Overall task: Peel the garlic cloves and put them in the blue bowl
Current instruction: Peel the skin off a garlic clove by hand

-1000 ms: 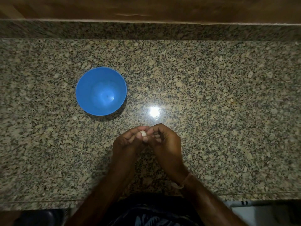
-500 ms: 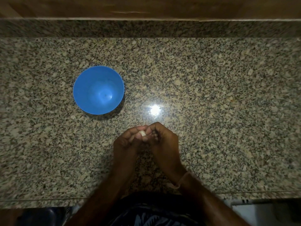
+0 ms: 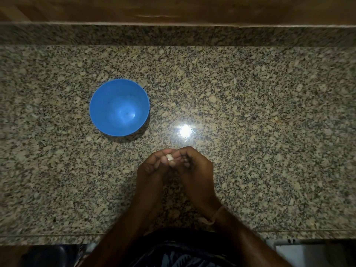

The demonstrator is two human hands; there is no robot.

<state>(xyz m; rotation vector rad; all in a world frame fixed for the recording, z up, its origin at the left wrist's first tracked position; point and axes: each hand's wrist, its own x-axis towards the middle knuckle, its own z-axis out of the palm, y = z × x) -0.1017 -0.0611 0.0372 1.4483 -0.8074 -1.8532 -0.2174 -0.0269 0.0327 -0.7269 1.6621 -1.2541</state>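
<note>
Most of the garlic clove (image 3: 169, 157) is buried between the curled fingers of my left grip (image 3: 154, 169) and right grip (image 3: 195, 168), so I cannot tell whether its skin is on, while my forearms run off the bottom edge and the worktop (image 3: 269, 132) off both sides.

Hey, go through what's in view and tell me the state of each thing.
blue bowl: upright on the counter, no cloves inside.
garlic clove: pinched between both hands, peel state unclear.
left hand: fingers curled, pinching the clove.
right hand: fingers curled, pinching the clove.
</note>
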